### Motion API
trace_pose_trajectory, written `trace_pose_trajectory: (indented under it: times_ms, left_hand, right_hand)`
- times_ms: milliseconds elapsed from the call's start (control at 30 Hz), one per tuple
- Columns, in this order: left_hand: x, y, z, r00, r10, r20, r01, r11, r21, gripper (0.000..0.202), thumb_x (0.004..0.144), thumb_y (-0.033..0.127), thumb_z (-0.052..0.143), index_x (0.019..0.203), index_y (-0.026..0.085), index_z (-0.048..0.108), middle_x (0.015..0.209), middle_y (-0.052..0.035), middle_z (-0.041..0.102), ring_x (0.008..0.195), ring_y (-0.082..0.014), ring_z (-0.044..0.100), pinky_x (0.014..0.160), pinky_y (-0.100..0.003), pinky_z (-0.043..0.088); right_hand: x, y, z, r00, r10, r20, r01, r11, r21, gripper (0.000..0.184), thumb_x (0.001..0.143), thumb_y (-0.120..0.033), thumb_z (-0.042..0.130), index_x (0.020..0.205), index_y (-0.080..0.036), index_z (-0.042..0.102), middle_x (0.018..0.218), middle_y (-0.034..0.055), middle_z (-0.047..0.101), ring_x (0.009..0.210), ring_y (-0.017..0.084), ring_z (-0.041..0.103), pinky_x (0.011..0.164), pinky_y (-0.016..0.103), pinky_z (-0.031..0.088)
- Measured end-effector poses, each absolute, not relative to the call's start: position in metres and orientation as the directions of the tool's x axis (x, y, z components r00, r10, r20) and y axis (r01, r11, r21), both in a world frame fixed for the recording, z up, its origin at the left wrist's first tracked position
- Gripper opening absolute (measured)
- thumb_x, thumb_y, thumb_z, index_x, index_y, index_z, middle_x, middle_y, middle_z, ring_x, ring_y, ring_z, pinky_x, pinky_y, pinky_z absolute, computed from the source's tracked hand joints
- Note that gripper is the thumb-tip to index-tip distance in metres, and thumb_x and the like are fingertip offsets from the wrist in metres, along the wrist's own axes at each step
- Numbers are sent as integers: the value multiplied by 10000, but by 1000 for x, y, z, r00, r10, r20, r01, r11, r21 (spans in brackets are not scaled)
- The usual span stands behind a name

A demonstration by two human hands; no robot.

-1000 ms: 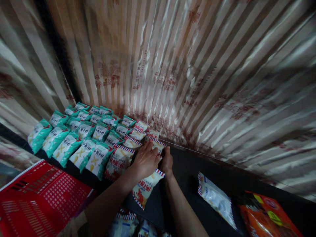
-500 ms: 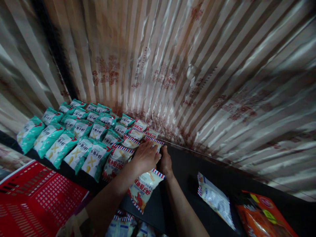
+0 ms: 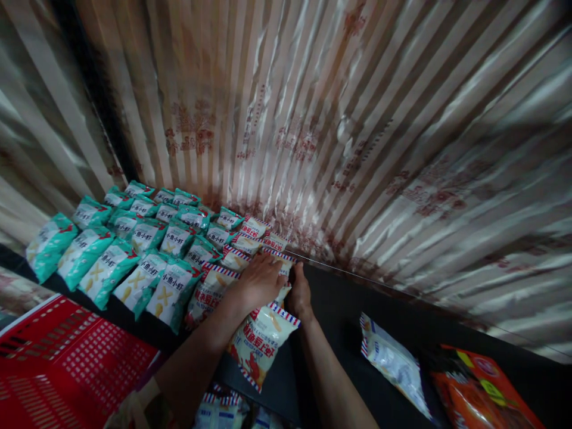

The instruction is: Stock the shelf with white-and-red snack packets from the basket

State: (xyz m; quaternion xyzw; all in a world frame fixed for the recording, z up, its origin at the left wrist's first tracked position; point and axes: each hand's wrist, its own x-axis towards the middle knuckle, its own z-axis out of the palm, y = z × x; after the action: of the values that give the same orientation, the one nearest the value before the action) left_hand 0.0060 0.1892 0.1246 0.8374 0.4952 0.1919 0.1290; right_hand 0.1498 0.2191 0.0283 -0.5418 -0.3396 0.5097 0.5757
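Note:
Both hands are at a cream snack bag [image 3: 282, 262] with a red-and-blue striped edge, at the right end of the rows. My left hand [image 3: 263, 280] lies over its near left side, fingers curled onto it. Cupped along the right side is my right hand [image 3: 300, 292], its fingertips partly hidden. Another cream snack bag [image 3: 263, 344] lies nearer me, below the left hand and between the forearms. More striped-edge bags [image 3: 213, 292] stand to the left, beside rows of green-and-white snack bags [image 3: 172, 292].
A red perforated basket [image 3: 84, 363] is at the lower left. On the black shelf [image 3: 333, 333] to the right lie a loose white bag [image 3: 395, 363] and an orange packet [image 3: 485, 387]. More bags [image 3: 218, 411] sit below the shelf's front edge. Pleated, shiny sheeting [image 3: 308, 119] hangs behind.
The view has shifted slightly. Both hands stay at the same bag with almost no movement, and the rows keep their arrangement.

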Motion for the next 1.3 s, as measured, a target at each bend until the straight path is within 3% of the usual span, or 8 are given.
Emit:
trace_pose_trajectory:
  times_ms: [167, 333, 500, 633, 833, 1033, 1300]
  left_hand:
    - [6, 189, 126, 438, 880, 185, 771, -473, 426, 234, 899, 248, 411, 1029, 152, 580, 1122, -96, 606, 1106, -225, 517, 1003, -392, 374]
    - [4, 192, 121, 428, 885, 181, 777, -463, 427, 230, 899, 255, 407, 1005, 162, 589, 1111, -86, 611, 1097, -212, 526, 1005, -373, 376]
    - [-4, 197, 121, 445, 880, 168, 752, -469, 464, 330, 917, 245, 341, 1163, 166, 546, 1244, -75, 574, 1191, -190, 483, 1052, -354, 341]
    - [-19, 202, 124, 383, 915, 125, 760, -390, 520, 374, 929, 245, 295, 1223, 174, 514, 1307, -57, 536, 1233, -162, 456, 1064, -305, 325]
    - [-40, 205, 125, 317, 944, 95, 784, -317, 533, 408, 929, 218, 265, 1264, 143, 484, 1332, -73, 516, 1255, -146, 439, 1075, -271, 295]
    - [-53, 203, 126, 267, 956, 123, 766, -288, 575, 397, 912, 213, 300, 1255, 155, 492, 1344, -64, 510, 1262, -148, 434, 1068, -276, 310]
    - [-54, 203, 127, 270, 957, 108, 769, -281, 574, 383, 907, 200, 316, 1244, 162, 493, 1333, -67, 520, 1246, -157, 449, 1047, -280, 327]
  right_hand:
    - [150, 218, 27, 146, 973, -178, -396, -108, -912, 570, 733, -668, 494, 958, -180, 684, 972, 62, 720, 946, 219, 647, 835, 308, 459]
    - [145, 219, 31, 145, 963, -229, -362, -164, -918, 634, 719, -680, 492, 991, -136, 672, 969, 96, 720, 955, 248, 651, 815, 325, 481]
    - [148, 206, 39, 246, 951, -187, -317, -103, -943, 658, 721, -653, 504, 1095, -128, 637, 1112, 118, 671, 1044, 249, 621, 869, 339, 471]
    - [152, 183, 43, 358, 905, -228, -281, -128, -951, 643, 740, -635, 497, 1100, -122, 642, 1106, 136, 671, 1089, 248, 602, 925, 349, 450]
    - [150, 149, 43, 359, 888, -287, -346, -159, -925, 628, 710, -661, 511, 979, -126, 700, 1090, 126, 679, 1040, 261, 628, 940, 362, 450]
    - [147, 135, 48, 326, 902, -283, -201, -227, -953, 686, 680, -736, 472, 908, -142, 727, 1000, 119, 711, 969, 291, 654, 879, 380, 473]
    - [143, 132, 58, 346, 910, -228, -64, -219, -974, 724, 711, -755, 410, 926, -145, 734, 933, 122, 725, 1036, 297, 625, 900, 382, 459]
